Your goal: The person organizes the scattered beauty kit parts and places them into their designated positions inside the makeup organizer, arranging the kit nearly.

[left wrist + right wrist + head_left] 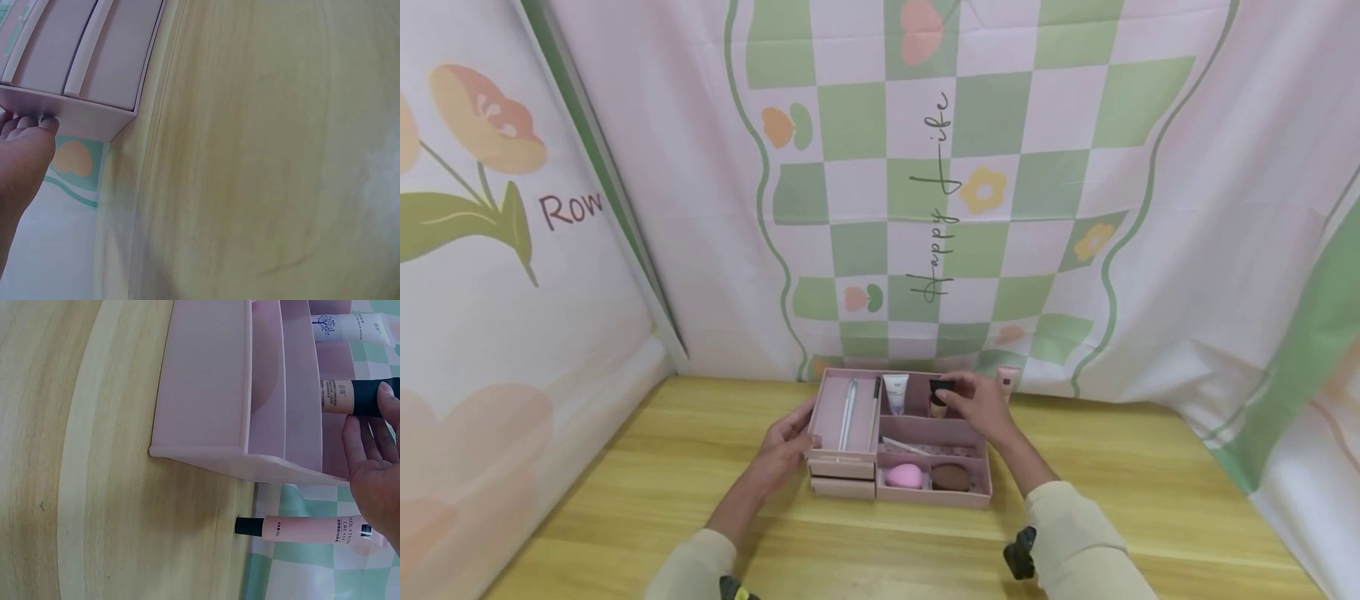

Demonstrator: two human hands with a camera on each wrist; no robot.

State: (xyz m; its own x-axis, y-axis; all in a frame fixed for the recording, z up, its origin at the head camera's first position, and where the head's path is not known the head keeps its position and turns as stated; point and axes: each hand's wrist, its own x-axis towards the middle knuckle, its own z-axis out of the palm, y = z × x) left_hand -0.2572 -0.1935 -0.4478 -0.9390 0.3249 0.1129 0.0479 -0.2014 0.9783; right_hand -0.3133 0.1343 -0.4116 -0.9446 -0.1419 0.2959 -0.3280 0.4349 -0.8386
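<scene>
A pink desk organizer (934, 497) stands on the table, with drawers at its left and open compartments at its right. My left hand (786, 442) grips its left side, thumb at the upper edge; in the left wrist view that hand (26, 147) is partly out of frame. My right hand (977, 404) pinches the black cap of a beige cosmetic tube (337, 396), whose lower end is inside the back compartment. A white tube (896, 394) stands beside it there. Behind the right hand, a pink cream tube (306, 529) stands upright on its black cap outside the organizer.
Slim pens (847, 414) lie on the organizer's top left tray. A pink makeup sponge (904, 476) and a brown sponge (951, 477) sit in the front compartments, with a white stick (904, 446) behind them. A patterned curtain (700, 275) hangs behind the wooden table (662, 467).
</scene>
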